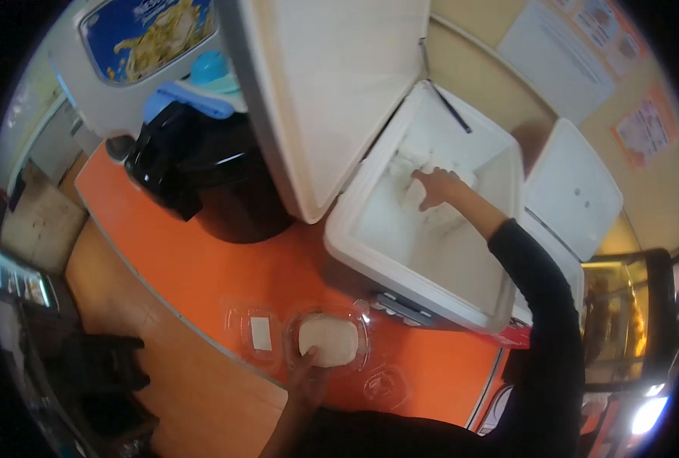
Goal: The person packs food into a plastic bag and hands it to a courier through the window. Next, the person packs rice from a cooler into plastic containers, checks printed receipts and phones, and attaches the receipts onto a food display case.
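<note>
A white cooler [423,259] stands with its lid [332,91] raised. My right hand [436,187] reaches inside, fingers spread over white lumpy pieces [412,156] at the bottom; whether it touches them cannot be told. On the orange counter [271,263], a clear plastic container [364,336] holds a pale, rounded flat piece [332,336]. My left hand [309,374] is at its lower left edge, with a fingertip against the piece; the other fingers are hard to make out. The container's clear lid [240,330], bearing a white label [261,333], lies open at the left.
A black glossy appliance [236,179] sits left of the cooler, with blue items [210,69] on top. A smaller clear plastic item [385,385] lies near the counter's front edge. Another white lid [572,191] stands raised at the right.
</note>
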Motion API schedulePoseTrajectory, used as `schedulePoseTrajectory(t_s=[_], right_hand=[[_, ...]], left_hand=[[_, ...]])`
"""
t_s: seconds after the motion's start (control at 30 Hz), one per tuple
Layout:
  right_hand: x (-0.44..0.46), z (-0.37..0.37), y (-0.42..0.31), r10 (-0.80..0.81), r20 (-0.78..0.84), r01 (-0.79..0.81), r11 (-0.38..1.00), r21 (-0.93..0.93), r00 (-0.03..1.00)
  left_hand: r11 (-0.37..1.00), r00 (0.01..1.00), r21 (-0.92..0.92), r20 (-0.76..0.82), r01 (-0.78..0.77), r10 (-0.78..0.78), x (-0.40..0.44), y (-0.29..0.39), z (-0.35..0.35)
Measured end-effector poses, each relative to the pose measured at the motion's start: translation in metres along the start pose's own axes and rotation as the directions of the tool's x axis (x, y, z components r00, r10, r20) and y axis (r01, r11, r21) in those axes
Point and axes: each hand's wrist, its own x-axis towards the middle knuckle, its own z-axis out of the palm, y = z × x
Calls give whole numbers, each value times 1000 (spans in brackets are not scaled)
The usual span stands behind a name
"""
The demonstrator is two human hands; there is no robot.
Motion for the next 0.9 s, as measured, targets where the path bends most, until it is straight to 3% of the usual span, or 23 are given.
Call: schedulePoseTrajectory(t_s=[0.07,0.13,0.23,0.3,0.4,0.47,0.53,0.6,0.7,0.77,0.8,0.87,0.9], right_hand=[[38,42,7,-31,30,33,997,-76,999],[54,66,-3,209,-35,-212,972,-103,977],[58,74,-1,200,-50,-202,979,-22,978],[58,65,8,200,-41,-198,979,58,979],[38,16,11,189,-165,-157,970,186,968],[22,-15,33,24,-330,113,914,390,944],[-70,-74,16,-59,-400,312,732,605,915],[-161,-103,-4,-171,-485,479,608,634,858],[-299,-112,-43,-253,-301,364,258,895,919],[-350,-70,-70,-280,-243,306,211,928,929],[-362,-38,-87,-260,-261,338,324,884,930],[-376,22,-126,-143,68,4,449,893,987],[-367,73,-146,-65,156,-106,480,871,986]], left_hand=[[1000,1000,11,-16,5,-5,2,7,-10],[999,1000,33,-25,15,-14,2,14,-15],[996,993,-3,-76,93,-93,-10,22,-15],[980,985,-138,-73,144,-155,-12,15,-31],[989,988,-27,-42,144,-146,-20,2,-61],[987,988,55,-52,151,-149,-27,-8,-95],[976,984,136,-72,169,-161,-33,-11,-114],[931,970,299,-188,209,-157,-41,-12,-123],[886,944,383,-293,263,-153,-46,-34,-152],[857,955,444,-250,260,-161,-43,-49,-176],[845,952,454,-247,281,-183,-43,-49,-172],[860,940,423,-296,286,-168,-40,-54,-161],[854,942,431,-286,291,-177,-40,-62,-169]])
